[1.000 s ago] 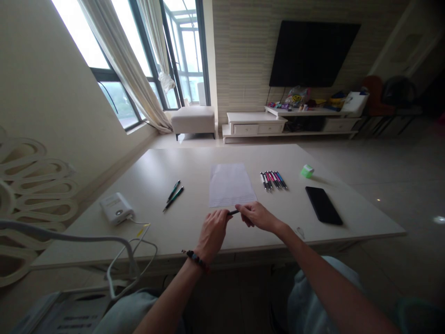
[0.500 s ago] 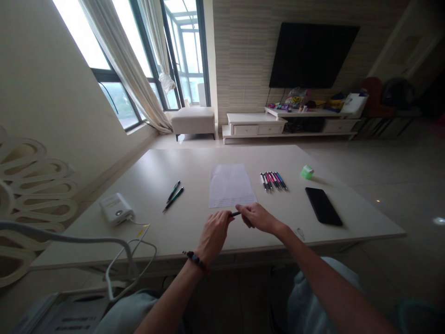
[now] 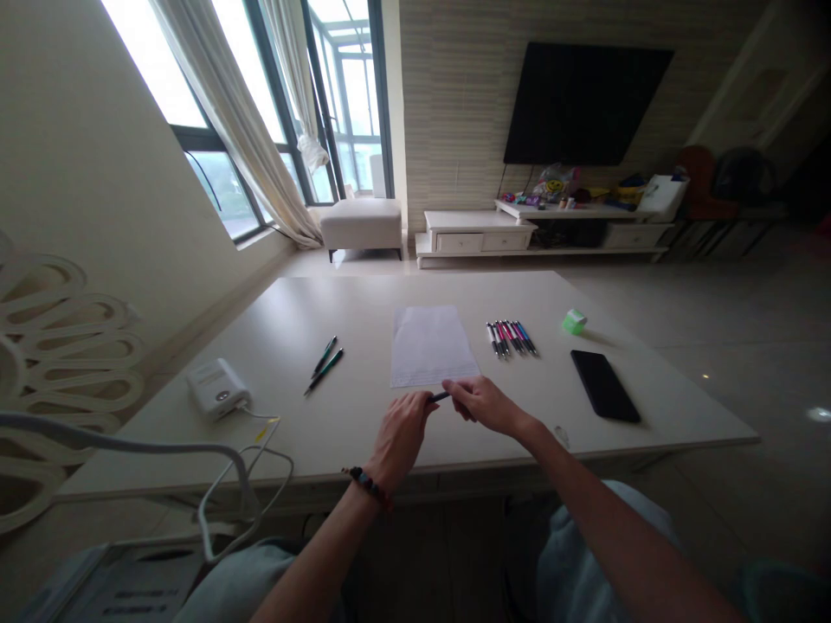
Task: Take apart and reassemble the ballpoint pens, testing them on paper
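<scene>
My left hand point(image 3: 403, 430) and my right hand point(image 3: 481, 401) meet near the table's front edge, each closed on one end of a dark pen point(image 3: 440, 396). Only a short stretch of the pen shows between the fingers; its ends are hidden. Just beyond my hands lies a sheet of paper point(image 3: 430, 344) with rows of small marks along its near edge. Two green and black pens point(image 3: 325, 372) rest on the left. To the paper's right, several pens point(image 3: 511, 338) in white, red, pink and blue with dark grips lie side by side.
The pale table point(image 3: 363, 316) also bears a white charger box point(image 3: 218, 389) with a cable point(image 3: 286, 467) at left. A black phone point(image 3: 604, 385), a small green container point(image 3: 574, 321) and a small clear item point(image 3: 562, 436) are at right. A TV point(image 3: 584, 104) hangs beyond.
Both hands keep their hold on the pen in nearly the same place. My right hand has shifted very slightly, and the pen tilts up a little more toward it.
</scene>
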`<state>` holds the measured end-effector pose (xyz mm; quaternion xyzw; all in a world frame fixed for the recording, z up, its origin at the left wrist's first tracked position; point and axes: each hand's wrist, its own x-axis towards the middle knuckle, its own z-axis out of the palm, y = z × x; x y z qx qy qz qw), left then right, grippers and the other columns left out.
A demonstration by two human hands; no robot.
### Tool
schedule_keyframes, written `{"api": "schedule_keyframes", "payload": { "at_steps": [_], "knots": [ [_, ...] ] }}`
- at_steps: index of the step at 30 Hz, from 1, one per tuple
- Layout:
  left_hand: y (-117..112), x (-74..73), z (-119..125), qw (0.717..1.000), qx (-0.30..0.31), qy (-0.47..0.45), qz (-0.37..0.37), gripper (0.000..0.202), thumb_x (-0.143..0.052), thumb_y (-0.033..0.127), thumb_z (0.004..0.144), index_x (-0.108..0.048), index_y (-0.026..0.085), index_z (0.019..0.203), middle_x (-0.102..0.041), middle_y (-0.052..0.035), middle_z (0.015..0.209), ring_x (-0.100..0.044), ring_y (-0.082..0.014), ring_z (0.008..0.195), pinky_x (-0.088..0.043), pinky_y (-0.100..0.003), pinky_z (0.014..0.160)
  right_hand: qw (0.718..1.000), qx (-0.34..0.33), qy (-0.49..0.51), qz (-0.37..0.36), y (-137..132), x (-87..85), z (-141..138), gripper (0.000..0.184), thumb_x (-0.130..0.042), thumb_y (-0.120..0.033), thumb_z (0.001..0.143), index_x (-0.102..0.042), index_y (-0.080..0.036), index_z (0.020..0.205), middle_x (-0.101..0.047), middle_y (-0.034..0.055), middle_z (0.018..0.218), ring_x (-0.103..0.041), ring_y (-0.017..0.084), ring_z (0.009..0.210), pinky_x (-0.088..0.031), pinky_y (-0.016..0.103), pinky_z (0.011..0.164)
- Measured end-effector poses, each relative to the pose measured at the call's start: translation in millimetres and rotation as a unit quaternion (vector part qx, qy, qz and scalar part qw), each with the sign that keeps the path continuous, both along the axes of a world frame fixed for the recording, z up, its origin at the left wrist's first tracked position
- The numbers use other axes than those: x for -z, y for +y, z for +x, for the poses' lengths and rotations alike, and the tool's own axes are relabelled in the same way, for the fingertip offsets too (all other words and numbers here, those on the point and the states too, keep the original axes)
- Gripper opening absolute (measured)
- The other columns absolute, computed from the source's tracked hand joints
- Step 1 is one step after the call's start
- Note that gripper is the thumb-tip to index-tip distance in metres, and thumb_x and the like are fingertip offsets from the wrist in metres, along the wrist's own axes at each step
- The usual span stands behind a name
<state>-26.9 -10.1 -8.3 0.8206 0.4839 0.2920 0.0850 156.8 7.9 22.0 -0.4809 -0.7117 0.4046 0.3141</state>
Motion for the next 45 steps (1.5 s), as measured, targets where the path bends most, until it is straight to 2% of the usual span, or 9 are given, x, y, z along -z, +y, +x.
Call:
{"api": "schedule_keyframes", "payload": {
  "at_steps": [9, 20, 25, 29, 34, 37, 40, 43, 45],
  "knots": [
    [0.8, 2.1, -0.5, 1.0, 0.002, -0.009, 0.01, 0.012, -0.046, 0.028, 0.091, -0.055, 0.02, 0.093, -0.066, -0.0032, 0.088, -0.06, -0.0183, 0.08, -0.045, -0.033, 0.074, 1.0, -0.016, -0.008, 0.007, 0.3, 0.1, 0.6, 0.044, -0.044, -0.05, 0.087, -0.052, -0.017, 0.059, -0.053, -0.0014, 0.051, -0.048, 0.01, 0.047, -0.037, 0.022, 0.051],
    [0.3, -0.2, 0.1, 1.0, 0.005, 0.001, 0.007, 0.012, -0.048, 0.028, 0.091, -0.056, 0.02, 0.09, -0.066, -0.0031, 0.085, -0.06, -0.0183, 0.078, -0.045, -0.033, 0.074, 1.0, 0.005, -0.007, 0.002, 1.9, 4.2, -0.6, 0.055, -0.035, -0.056, 0.088, -0.042, -0.018, 0.05, -0.04, -0.0035, 0.042, -0.039, 0.009, 0.043, -0.033, 0.023, 0.048],
    [0.6, -0.4, 0.1, 1.0, 0.001, -0.009, -0.005, 0.014, -0.046, 0.028, 0.091, -0.057, 0.02, 0.088, -0.066, -0.0031, 0.084, -0.06, -0.0182, 0.078, -0.045, -0.032, 0.072, 0.999, -0.029, -0.01, 0.019, 1.4, -1.3, 3.2, 0.047, -0.041, -0.054, 0.088, -0.051, -0.017, 0.06, -0.05, -0.0016, 0.053, -0.046, 0.01, 0.051, -0.035, 0.022, 0.052],
    [0.7, -5.5, -0.9, 1.0, -0.002, -0.013, -0.011, 0.015, -0.046, 0.029, 0.091, -0.058, 0.021, 0.084, -0.066, -0.0031, 0.083, -0.061, -0.0174, 0.077, -0.045, -0.03, 0.07, 0.999, -0.008, -0.009, 0.045, 0.6, 0.4, 1.8, 0.047, -0.04, -0.052, 0.088, -0.041, -0.019, 0.056, -0.04, -0.0039, 0.049, -0.038, 0.01, 0.049, -0.031, 0.023, 0.049],
    [-0.2, -10.7, -5.0, 1.0, 0.017, 0.007, 0.021, 0.016, -0.045, 0.03, 0.091, -0.059, 0.022, 0.089, -0.067, -0.0039, 0.084, -0.06, -0.0182, 0.081, -0.044, -0.032, 0.076, 0.999, 0.016, 0.046, -0.021, 4.5, 13.0, -4.8, 0.05, -0.039, -0.055, 0.087, -0.038, -0.019, 0.052, -0.036, -0.0049, 0.044, -0.032, 0.008, 0.041, -0.026, 0.023, 0.043],
    [1.4, -11.7, -5.7, 0.998, -0.008, -0.066, -0.024, 0.019, -0.044, 0.034, 0.091, -0.058, 0.021, 0.086, -0.067, -0.0042, 0.081, -0.062, -0.0189, 0.078, -0.045, -0.033, 0.075, 0.996, 0.008, 0.072, -0.048, 6.2, 11.3, -3.1, 0.047, -0.037, -0.054, 0.088, -0.049, -0.017, 0.061, -0.042, -0.0046, 0.044, -0.035, 0.008, 0.038, -0.029, 0.022, 0.041],
    [7.5, -13.3, -5.3, 0.94, -0.054, -0.292, -0.167, 0.025, -0.04, 0.042, 0.091, -0.051, 0.019, 0.09, -0.07, -0.0051, 0.076, -0.065, -0.0194, 0.073, -0.048, -0.034, 0.07, 0.999, 0.031, 0.037, 0.016, 2.6, 4.8, -0.5, 0.028, -0.05, -0.043, 0.085, -0.06, -0.017, 0.087, -0.055, -0.0024, 0.056, -0.049, 0.01, 0.048, -0.038, 0.023, 0.049],
    [14.6, -16.2, -3.3, 0.793, -0.04, -0.527, -0.304, 0.024, -0.036, 0.042, 0.092, -0.045, 0.019, 0.09, -0.072, -0.0102, 0.089, -0.068, -0.0203, 0.083, -0.05, -0.036, 0.076, 0.997, 0.011, -0.005, 0.082, -7.1, 3.9, -7.0, 0.038, -0.066, -0.025, 0.075, -0.057, -0.023, 0.112, -0.063, -0.001, 0.074, -0.057, 0.012, 0.061, -0.044, 0.024, 0.061],
    [16.3, -17.6, 1.2, 0.71, -0.013, -0.605, -0.36, 0.022, -0.038, 0.038, 0.091, -0.045, 0.018, 0.085, -0.07, -0.0118, 0.098, -0.067, -0.0192, 0.085, -0.05, -0.037, 0.08, 0.994, -0.028, 0.004, 0.105, -14.4, 6.6, -16.9, 0.047, -0.067, -0.02, 0.073, -0.055, -0.026, 0.118, -0.065, 0.0003, 0.082, -0.059, 0.012, 0.066, -0.046, 0.025, 0.065]
  ]
}}
